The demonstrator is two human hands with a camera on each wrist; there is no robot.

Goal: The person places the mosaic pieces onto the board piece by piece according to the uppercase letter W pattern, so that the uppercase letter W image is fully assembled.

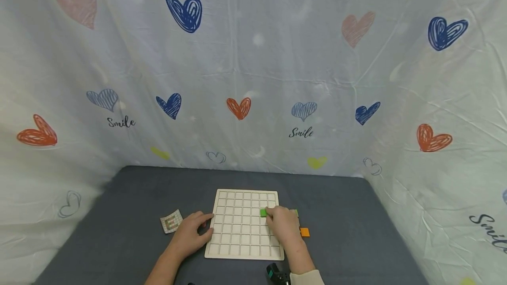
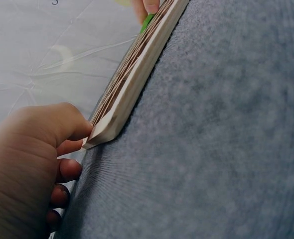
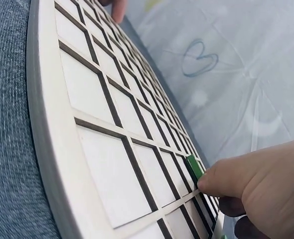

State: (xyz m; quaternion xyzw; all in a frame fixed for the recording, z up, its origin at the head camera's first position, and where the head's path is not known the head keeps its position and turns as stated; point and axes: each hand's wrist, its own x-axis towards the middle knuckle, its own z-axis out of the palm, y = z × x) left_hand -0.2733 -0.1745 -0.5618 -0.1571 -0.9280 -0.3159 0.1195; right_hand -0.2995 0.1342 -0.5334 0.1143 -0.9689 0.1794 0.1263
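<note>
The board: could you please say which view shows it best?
The head view: nearly all the board shows from above. The left wrist view catches mainly its edge; the right wrist view, part of its grid up close.

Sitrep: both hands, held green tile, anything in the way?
Right hand pinches green tile at grid board's right side. Left hand touches board's left edge. No visible obstruction; right hand hides some cells.
</note>
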